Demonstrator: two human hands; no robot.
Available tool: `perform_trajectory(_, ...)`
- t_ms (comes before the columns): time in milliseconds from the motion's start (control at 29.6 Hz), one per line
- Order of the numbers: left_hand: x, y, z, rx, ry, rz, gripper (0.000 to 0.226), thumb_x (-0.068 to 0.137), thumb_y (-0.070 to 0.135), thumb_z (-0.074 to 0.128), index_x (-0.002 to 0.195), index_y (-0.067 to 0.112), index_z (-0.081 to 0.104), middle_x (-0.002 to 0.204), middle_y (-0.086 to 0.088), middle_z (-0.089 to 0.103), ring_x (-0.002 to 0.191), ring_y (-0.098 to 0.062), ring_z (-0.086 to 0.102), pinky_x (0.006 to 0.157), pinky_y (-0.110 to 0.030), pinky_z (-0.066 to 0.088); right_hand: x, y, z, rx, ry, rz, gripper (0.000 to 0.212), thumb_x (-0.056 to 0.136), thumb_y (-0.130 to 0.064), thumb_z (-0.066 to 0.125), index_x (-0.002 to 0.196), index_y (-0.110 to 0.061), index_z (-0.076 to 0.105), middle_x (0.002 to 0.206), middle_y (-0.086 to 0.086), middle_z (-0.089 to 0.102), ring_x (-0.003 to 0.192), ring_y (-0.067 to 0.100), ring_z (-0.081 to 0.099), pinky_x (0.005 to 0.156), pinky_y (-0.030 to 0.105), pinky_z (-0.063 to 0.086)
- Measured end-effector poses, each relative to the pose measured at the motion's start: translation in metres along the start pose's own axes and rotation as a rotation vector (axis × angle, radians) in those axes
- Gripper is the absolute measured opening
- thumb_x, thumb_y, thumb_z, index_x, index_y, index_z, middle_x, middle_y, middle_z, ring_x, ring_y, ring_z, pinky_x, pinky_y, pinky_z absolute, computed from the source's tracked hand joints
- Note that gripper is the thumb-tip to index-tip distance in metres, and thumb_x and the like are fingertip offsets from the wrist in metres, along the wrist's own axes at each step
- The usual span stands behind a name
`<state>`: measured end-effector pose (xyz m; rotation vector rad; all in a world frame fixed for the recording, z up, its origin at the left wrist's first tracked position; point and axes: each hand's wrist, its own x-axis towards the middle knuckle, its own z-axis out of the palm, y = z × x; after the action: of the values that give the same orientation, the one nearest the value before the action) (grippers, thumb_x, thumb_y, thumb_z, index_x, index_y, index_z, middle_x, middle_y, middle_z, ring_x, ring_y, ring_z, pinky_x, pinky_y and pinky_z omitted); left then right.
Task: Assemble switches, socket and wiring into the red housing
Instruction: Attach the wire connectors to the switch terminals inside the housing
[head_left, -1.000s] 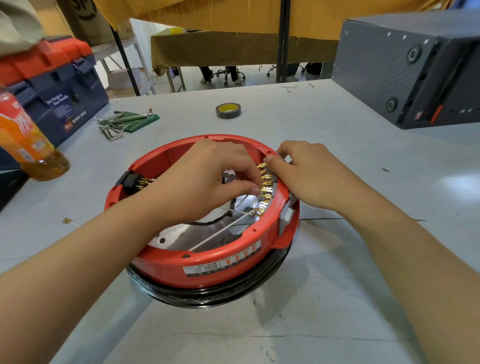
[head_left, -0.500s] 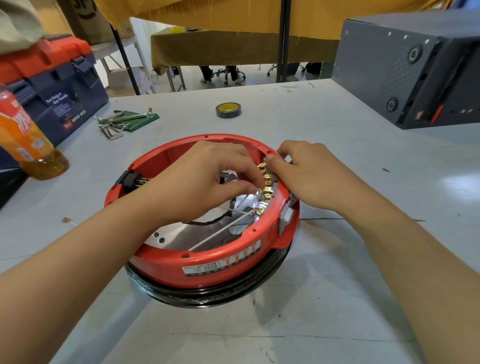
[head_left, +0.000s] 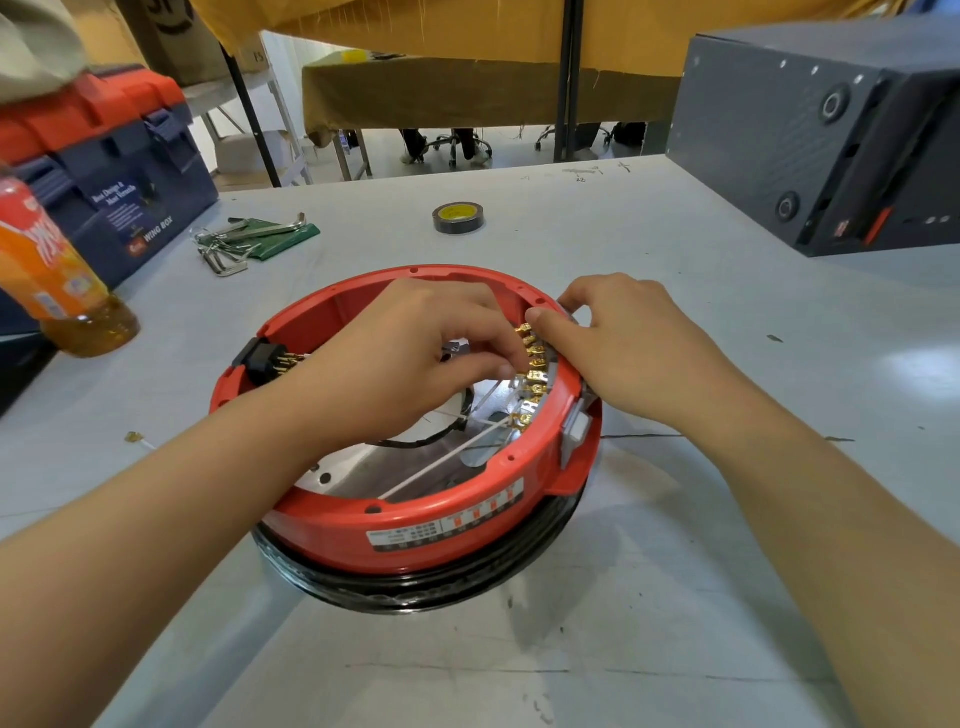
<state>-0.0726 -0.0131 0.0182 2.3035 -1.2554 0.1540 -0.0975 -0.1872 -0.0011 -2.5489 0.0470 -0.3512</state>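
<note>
The round red housing (head_left: 415, 525) lies open side up on a black ring on the table. A black socket (head_left: 260, 358) with gold pins sits in its left wall. A row of gold switch terminals (head_left: 535, 376) lines the inside of the right wall, and a grey switch (head_left: 574, 436) shows on the outside. My left hand (head_left: 410, 358) reaches into the housing, and its thumb and fingers pinch at the terminals. My right hand (head_left: 628, 348) grips the right wall, thumb on the top terminal, fingers curled over the outside. A white wire (head_left: 441, 465) and a black wire (head_left: 415, 441) cross the metal floor.
A tape roll (head_left: 459, 218) lies beyond the housing, with hex keys (head_left: 244, 244) at the back left. A blue and red toolbox (head_left: 104, 171) and an orange bottle (head_left: 57, 280) stand at the left. A dark grey box (head_left: 821, 135) fills the back right.
</note>
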Motion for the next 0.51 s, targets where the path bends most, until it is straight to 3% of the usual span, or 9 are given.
perform_trajectory(507,0.0038,0.0006,0.0017,0.050,0.003,0.059,0.009,0.084,0.010,0.066,0.088,0.014,0.074,0.085,0.000,0.065,0.076,-0.009,0.058,0.071,-0.025,0.045,0.0003,-0.0001,-0.0001,0.020,0.016,-0.025,0.045,0.094,-0.044,0.045,0.103,-0.004,0.063,0.089,0.015,0.064,0.083,0.027,0.059,0.072,0.035,0.046)
